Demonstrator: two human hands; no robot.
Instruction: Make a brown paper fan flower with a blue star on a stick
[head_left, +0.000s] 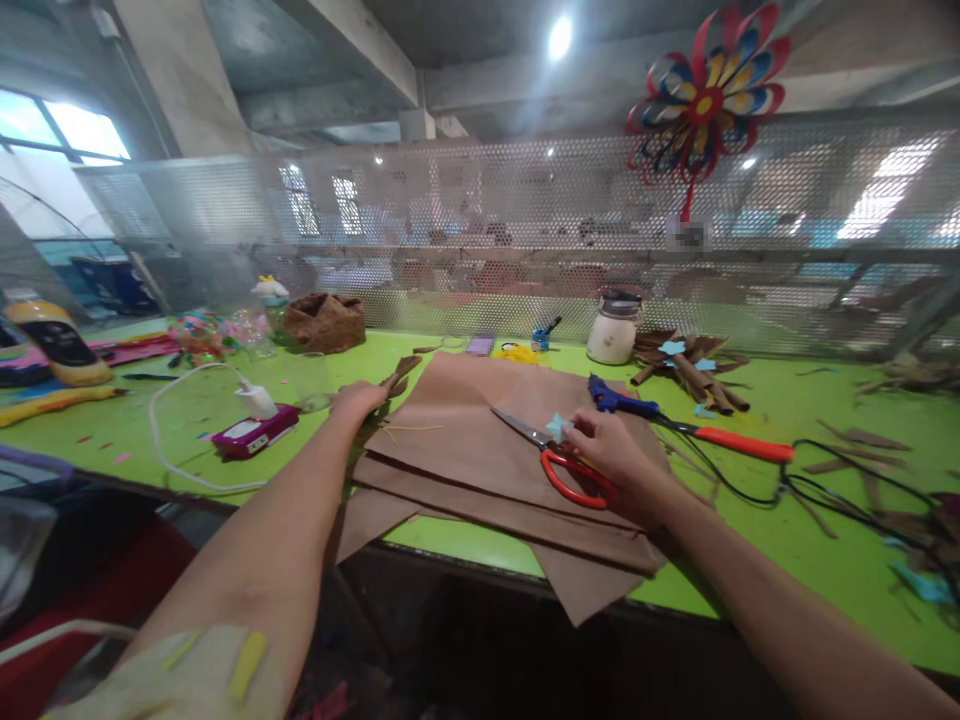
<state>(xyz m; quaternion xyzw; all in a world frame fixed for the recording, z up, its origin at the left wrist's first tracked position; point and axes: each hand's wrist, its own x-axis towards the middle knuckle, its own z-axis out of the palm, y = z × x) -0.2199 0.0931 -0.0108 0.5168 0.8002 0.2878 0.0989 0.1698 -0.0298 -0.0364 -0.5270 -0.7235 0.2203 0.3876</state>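
My right hand (611,450) is closed over the brown paper stack, with red-handled scissors (576,492) under its palm and their blades pointing up and left. A small light-blue paper star (557,428) is pinched at its fingertips. At the far left edge of the stack, my left hand (361,400) is closed around a narrow piece of brown paper (403,376); its fingers are partly hidden. Large sheets of brown paper (465,425) lie layered between my hands, some overhanging the table's front edge. Beside my right hand lies a blue glue gun (622,400).
On the green table (787,560) stand a white jar (613,330), a brown paper bag (326,322) and a purple power strip (255,432) with a white cable. Rolled brown strips (694,370) lie back right. An orange-sleeved cord (742,443) trails right. A perforated metal screen (480,220) closes the back.
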